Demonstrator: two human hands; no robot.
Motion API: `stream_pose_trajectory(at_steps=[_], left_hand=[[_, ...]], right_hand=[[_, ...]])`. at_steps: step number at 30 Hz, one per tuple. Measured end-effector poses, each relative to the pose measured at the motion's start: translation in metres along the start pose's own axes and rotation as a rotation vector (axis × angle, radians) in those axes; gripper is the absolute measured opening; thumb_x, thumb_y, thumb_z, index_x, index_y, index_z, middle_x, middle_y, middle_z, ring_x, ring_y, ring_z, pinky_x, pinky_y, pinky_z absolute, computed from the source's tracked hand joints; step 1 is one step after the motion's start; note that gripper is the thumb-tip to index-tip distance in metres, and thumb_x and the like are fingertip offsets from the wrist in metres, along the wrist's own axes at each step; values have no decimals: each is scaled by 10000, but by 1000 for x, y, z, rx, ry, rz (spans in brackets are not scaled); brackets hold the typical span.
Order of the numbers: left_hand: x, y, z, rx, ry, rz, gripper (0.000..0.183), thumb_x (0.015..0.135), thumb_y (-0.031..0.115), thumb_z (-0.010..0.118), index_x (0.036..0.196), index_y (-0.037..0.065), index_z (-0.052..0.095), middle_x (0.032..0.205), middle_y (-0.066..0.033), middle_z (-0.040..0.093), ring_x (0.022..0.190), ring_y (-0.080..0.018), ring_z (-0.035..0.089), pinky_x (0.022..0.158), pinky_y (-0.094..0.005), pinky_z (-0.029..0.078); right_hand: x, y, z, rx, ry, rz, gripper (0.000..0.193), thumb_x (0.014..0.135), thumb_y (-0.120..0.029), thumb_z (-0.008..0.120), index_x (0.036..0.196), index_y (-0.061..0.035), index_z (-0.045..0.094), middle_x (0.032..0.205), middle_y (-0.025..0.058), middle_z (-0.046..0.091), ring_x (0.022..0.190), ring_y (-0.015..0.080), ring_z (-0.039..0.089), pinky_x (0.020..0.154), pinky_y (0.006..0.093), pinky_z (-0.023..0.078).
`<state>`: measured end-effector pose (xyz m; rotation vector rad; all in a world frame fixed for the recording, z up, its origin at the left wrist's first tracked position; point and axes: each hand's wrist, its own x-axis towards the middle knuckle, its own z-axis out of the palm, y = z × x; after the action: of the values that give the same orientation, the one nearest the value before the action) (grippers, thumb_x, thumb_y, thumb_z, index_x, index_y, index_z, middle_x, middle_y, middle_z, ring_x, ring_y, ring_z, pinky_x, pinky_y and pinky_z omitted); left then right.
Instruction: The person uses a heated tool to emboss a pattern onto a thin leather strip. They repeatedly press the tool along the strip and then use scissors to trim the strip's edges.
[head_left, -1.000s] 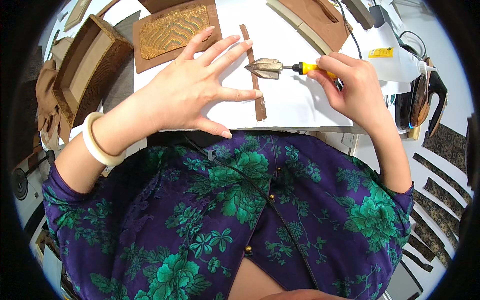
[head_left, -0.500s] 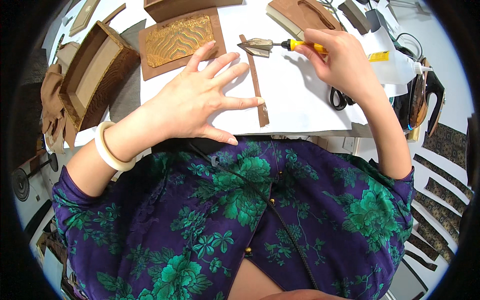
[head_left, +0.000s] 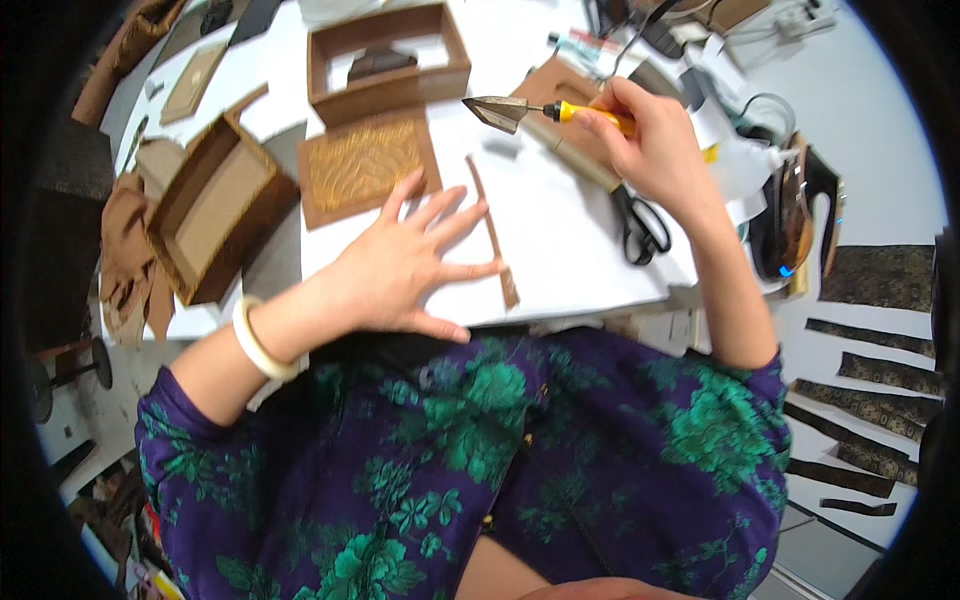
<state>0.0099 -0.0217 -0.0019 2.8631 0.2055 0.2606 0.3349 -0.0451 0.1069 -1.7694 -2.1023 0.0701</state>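
With fingers spread, my left hand (head_left: 400, 270) lies on the white work surface, fingertips reaching onto a narrow brown strip (head_left: 492, 228), which looks like leather. Above the strip's far end, my right hand (head_left: 645, 145) grips the yellow handle of a tool with a black collar and a pointed, bladed metal head (head_left: 500, 112). A shadow under the head shows that it is off the surface. Just beyond my left index finger sits a gold-patterned panel (head_left: 365, 160) on a brown backing sheet (head_left: 316, 214).
An open brown box (head_left: 460, 85) stands at the back, with a dark object inside. Another open box (head_left: 272, 218) is at left beside crumpled brown material (head_left: 125, 250). At right are black-handled scissors (head_left: 645, 232), a brown board (head_left: 565, 85) and a whitish bottle (head_left: 745, 170).
My right hand has raised the tool away from the strip's far end. The left hand stays spread at the strip. The whole view has shifted, showing more of the table's back.
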Motion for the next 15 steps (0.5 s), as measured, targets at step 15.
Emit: stream_pose_trajectory(at_steps=[15], left_hand=[[-6,1,-6,-51,-9,-34,842,909,899,623,1607,428,610,1729,-222,434,1630,-496,322,1303,-757,153]], right_hand=[[294,73,-36,-461,311,57,633,778,-261,936,1362,-86,764,1185,218,807,1115,421,780,912,470,641]])
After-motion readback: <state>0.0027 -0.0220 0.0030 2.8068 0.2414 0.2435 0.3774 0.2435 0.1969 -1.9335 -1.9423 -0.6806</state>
